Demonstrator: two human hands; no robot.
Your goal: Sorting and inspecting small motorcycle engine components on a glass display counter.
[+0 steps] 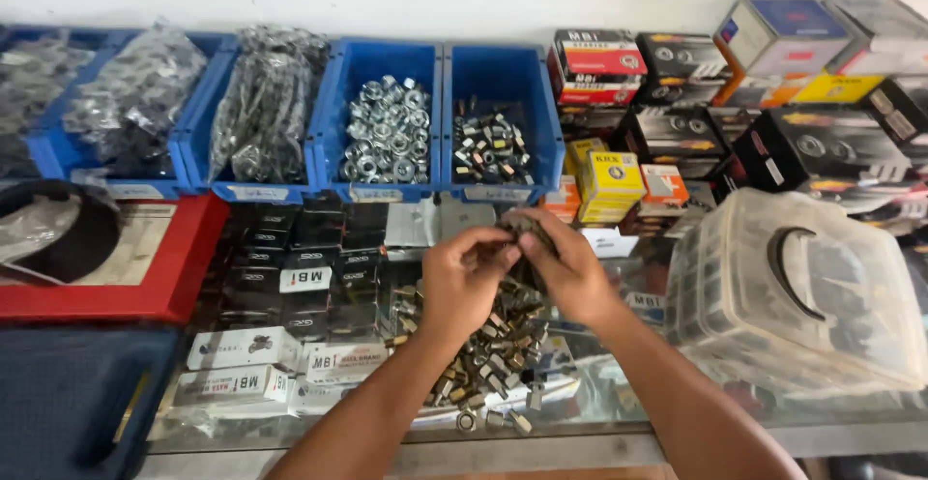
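Observation:
My left hand (462, 282) and my right hand (565, 267) meet above a glass counter, fingertips pinched together on a small metal nut and bolt (519, 226). Under them lies a loose pile of bolts and nuts (493, 349), brass and steel coloured, spread toward the counter's front edge. Straight beyond my hands stands a blue bin of short bolts (493, 146), and to its left a blue bin of silver nuts (387, 132).
More blue bins (145, 103) with bagged hardware line the back left. Stacked small cartons (677, 103) fill the back right. A clear plastic organiser case (793, 296) sits at the right. A red tray (106, 267) and a dark blue case (68, 403) lie at the left.

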